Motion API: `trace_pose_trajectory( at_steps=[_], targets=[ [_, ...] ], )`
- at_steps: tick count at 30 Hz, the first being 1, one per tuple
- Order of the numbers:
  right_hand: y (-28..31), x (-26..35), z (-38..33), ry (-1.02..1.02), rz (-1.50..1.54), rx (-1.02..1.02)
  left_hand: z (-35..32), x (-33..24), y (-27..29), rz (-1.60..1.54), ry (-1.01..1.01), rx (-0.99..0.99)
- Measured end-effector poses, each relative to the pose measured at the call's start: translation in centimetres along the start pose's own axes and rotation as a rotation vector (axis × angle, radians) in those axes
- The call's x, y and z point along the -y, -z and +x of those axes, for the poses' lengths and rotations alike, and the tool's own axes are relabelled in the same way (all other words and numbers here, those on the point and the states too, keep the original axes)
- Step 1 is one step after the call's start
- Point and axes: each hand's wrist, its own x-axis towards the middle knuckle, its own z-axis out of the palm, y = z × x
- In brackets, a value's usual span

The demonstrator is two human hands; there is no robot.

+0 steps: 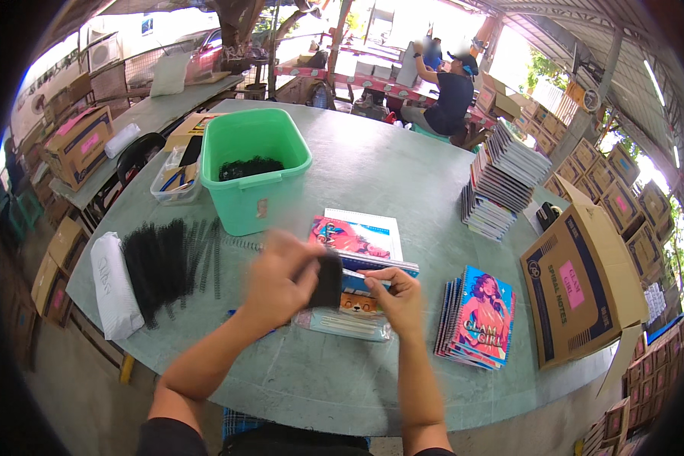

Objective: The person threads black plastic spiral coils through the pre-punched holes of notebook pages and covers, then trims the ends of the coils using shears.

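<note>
My left hand (280,277) is smeared by motion, its fingers curled beside a black blurred thing (327,281) whose kind I cannot make out. My right hand (397,298) pinches the near edge of a notebook (380,267), which is partly hidden by the hands. Behind that lies an open-faced notebook with a pink and white picture (355,235). Under the hands rests a flat pack with an animal-face picture (355,304). To the left are many loose black spiral coils (163,266). A stack of spiral notebooks (482,315) with a figure on the cover stands right of my right hand.
A green plastic tub (257,199) holding black coils stands at the back left, beside a clear box of tools (176,182). A white wrapped roll (114,285) lies at the left edge. At the right are a tall notebook stack (501,182) and a carton (577,281). Another person (448,99) sits beyond.
</note>
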Motion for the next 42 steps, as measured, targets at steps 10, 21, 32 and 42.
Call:
trace_pose_trajectory(
  at_steps=[10, 21, 32, 42],
  targets=[
    [0.0, 0.3, 0.0, 0.180, -0.181, -0.106, -3.7, 1.1, -2.0, 0.031, -0.003, 0.799],
    [-1.0, 2.0, -1.3, 0.392, -0.788, -0.169, 1.3, 1.6, -3.0, 0.192, -0.482, 0.307],
    [-2.1, 2.5, -2.0, 0.473, -1.055, -0.146, 1.5, 1.3, -3.1, 0.207, -0.407, 0.580],
    [-2.0, 1.9, -0.8, 0.541, -0.890, -0.166, 1.6, 1.9, -2.6, 0.148, -0.380, 0.526]
  ],
)
